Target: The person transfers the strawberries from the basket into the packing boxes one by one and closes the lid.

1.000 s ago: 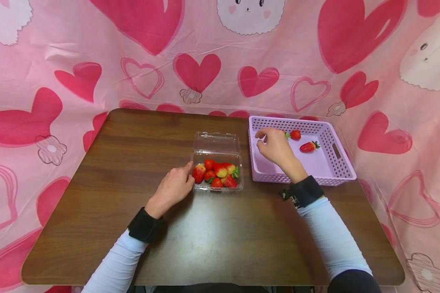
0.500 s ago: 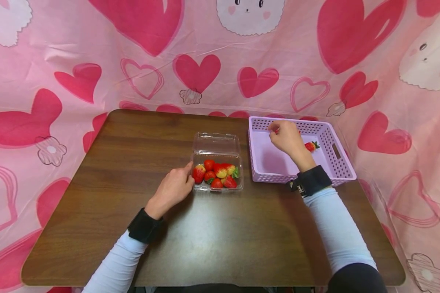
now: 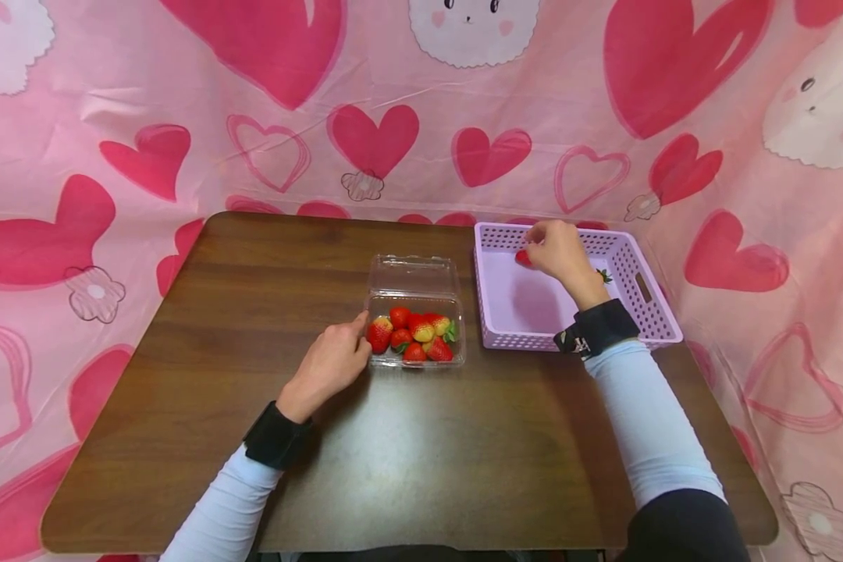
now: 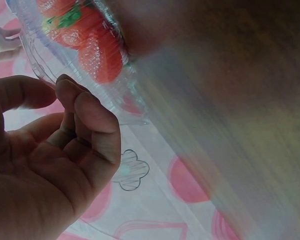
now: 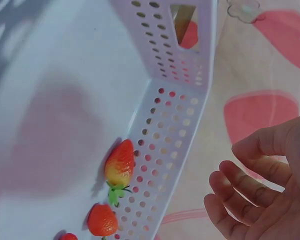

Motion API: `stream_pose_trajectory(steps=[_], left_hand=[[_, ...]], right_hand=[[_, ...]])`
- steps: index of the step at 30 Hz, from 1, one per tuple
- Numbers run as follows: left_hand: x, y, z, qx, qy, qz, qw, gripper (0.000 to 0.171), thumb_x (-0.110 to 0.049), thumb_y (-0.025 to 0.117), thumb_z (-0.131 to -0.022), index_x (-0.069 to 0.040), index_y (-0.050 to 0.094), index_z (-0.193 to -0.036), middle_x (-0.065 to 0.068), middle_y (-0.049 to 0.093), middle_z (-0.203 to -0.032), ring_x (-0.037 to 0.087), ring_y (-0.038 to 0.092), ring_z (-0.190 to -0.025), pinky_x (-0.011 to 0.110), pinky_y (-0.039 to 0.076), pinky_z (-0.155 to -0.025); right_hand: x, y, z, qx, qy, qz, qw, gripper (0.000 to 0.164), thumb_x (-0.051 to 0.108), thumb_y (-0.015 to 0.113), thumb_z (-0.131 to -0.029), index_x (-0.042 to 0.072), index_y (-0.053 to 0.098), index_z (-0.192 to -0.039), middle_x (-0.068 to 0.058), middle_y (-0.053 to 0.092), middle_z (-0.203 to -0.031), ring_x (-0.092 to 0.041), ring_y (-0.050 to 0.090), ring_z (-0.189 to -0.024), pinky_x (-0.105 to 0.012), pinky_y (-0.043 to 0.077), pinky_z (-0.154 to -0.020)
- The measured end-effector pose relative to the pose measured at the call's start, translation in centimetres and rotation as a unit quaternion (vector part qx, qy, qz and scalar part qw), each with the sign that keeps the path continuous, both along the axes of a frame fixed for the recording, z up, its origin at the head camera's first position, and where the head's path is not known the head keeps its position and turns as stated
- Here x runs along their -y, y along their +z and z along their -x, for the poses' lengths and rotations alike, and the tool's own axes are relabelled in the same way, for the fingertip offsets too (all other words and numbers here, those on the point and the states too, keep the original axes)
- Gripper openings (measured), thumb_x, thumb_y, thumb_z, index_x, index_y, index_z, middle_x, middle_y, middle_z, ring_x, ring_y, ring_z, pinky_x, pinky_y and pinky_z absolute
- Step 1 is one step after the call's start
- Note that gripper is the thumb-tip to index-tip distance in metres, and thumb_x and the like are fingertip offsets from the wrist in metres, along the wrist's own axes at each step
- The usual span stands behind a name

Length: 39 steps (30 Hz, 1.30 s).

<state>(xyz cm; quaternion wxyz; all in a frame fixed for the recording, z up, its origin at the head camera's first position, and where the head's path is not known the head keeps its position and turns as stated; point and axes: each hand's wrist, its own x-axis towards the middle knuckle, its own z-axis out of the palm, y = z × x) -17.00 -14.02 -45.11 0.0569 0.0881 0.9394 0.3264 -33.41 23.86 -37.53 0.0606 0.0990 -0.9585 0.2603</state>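
Note:
A clear plastic clamshell container (image 3: pixel 416 363), lid raised at the back, holds several strawberries (image 3: pixel 421 332). My left hand (image 3: pixel 333 363) pinches its left edge with thumb and fingertips, seen also in the left wrist view as a hand (image 4: pixel 65 145) beside the clear rim (image 4: pixel 32 55). My right hand (image 3: pixel 562 254) is above the lilac basket (image 3: pixel 485 312). A red strawberry (image 3: pixel 523 257) shows beside its fingertips. In the right wrist view the right hand (image 5: pixel 262 185) has loosely bent, spread fingers holding nothing. Strawberries (image 5: pixel 119 165) lie along the basket's perforated wall.
The brown wooden table (image 3: pixel 253 312) carries the container in the middle and the basket at the back right. A pink heart-print cloth (image 3: pixel 267 78) hangs behind and around the table. The basket's walls are low, with a handle slot (image 3: pixel 644 287).
My right hand has moved right and slightly back over the basket, and a red strawberry now shows left of its fingers. My left hand stays at the container.

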Motion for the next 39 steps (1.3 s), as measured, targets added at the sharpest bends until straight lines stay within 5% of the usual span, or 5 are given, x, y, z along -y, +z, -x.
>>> stream_pose_trajectory(steps=[11, 17, 26, 39], left_hand=[[0.0, 0.0, 0.0, -0.005, 0.002, 0.004, 1.0, 0.057, -0.01, 0.059, -0.101, 0.006, 0.047, -0.155, 0.006, 0.053, -0.069, 0.022, 0.042, -0.053, 0.032, 0.041, -0.05], [0.0, 0.0, 0.0, -0.002, 0.003, 0.004, 1.0, 0.057, -0.009, 0.059, -0.101, 0.005, 0.047, -0.155, 0.006, 0.053, -0.069, 0.022, 0.042, -0.054, 0.033, 0.041, -0.051], [0.0, -0.1, 0.0, -0.011, 0.002, 0.005, 0.9999, 0.057, -0.009, 0.059, -0.1, 0.006, 0.048, -0.154, 0.007, 0.055, -0.071, 0.022, 0.041, -0.054, 0.033, 0.041, -0.05], [0.0, -0.1, -0.1, -0.001, 0.005, 0.004, 1.0, 0.057, -0.009, 0.06, -0.101, 0.005, 0.047, -0.155, 0.006, 0.052, -0.068, 0.022, 0.043, -0.053, 0.033, 0.042, -0.05]], right_hand=[[-1.4, -0.9, 1.4, 0.052, -0.024, 0.003, 0.998, 0.03, 0.009, 0.062, -0.094, -0.008, 0.07, -0.118, -0.028, 0.066, -0.113, -0.043, 0.057, -0.102, -0.056, 0.054, -0.09], [-2.2, -1.4, 1.9, 0.066, -0.022, 0.0, 0.998, 0.027, 0.009, 0.06, -0.095, -0.007, 0.071, -0.113, -0.027, 0.068, -0.108, -0.042, 0.058, -0.095, -0.054, 0.054, -0.084], [-2.8, -1.2, 2.6, 0.118, -0.019, 0.008, 0.993, 0.04, 0.011, 0.058, -0.098, -0.01, 0.065, -0.132, -0.033, 0.063, -0.126, -0.046, 0.055, -0.109, -0.06, 0.05, -0.1], [-3.1, -1.1, 3.2, 0.131, -0.024, 0.006, 0.991, 0.039, 0.013, 0.059, -0.1, -0.009, 0.065, -0.132, -0.031, 0.064, -0.125, -0.044, 0.058, -0.104, -0.056, 0.055, -0.093]])
